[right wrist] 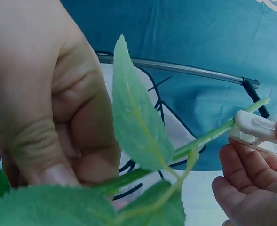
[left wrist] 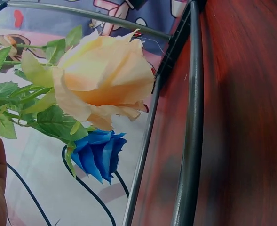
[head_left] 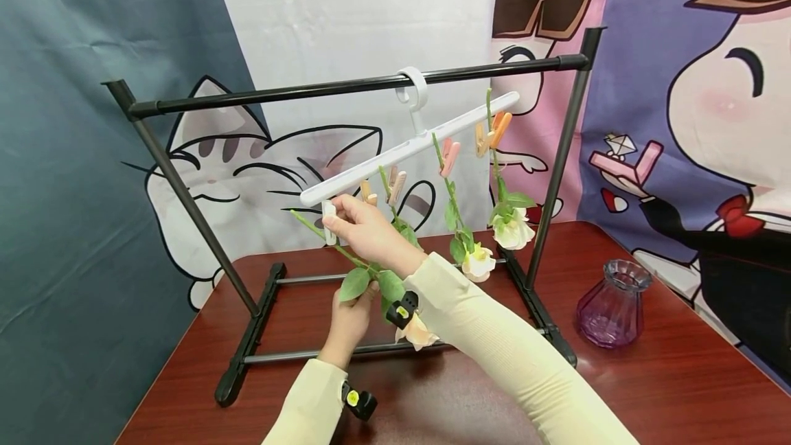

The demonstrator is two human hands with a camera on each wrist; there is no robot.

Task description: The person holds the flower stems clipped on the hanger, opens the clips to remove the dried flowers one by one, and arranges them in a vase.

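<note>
My left hand (head_left: 352, 318) holds the green stem (right wrist: 204, 139) of a peach rose (left wrist: 105, 80) just among its leaves, with the bloom pointing down. Near the stem's cut end, my right hand (head_left: 373, 235) pinches a white clothespin (right wrist: 256, 127) between thumb and fingers; the clothespin's tip overlaps the stem. The clothespin sits right under the low left end of a tilted white hanger (head_left: 371, 170). Farther along, two pale roses, one white (head_left: 513, 229) and one yellowish (head_left: 478, 263), hang head down from clothespins. A blue rose (left wrist: 100, 153) shows behind the peach one in the left wrist view.
The hanger hooks over the top bar (head_left: 309, 91) of a black rack, whose feet (head_left: 247, 349) stand on the reddish table (head_left: 482, 390). Pink (head_left: 450, 156) and orange (head_left: 499, 129) clothespins are among several on the hanger. A purple glass vase (head_left: 612, 307) stands at right.
</note>
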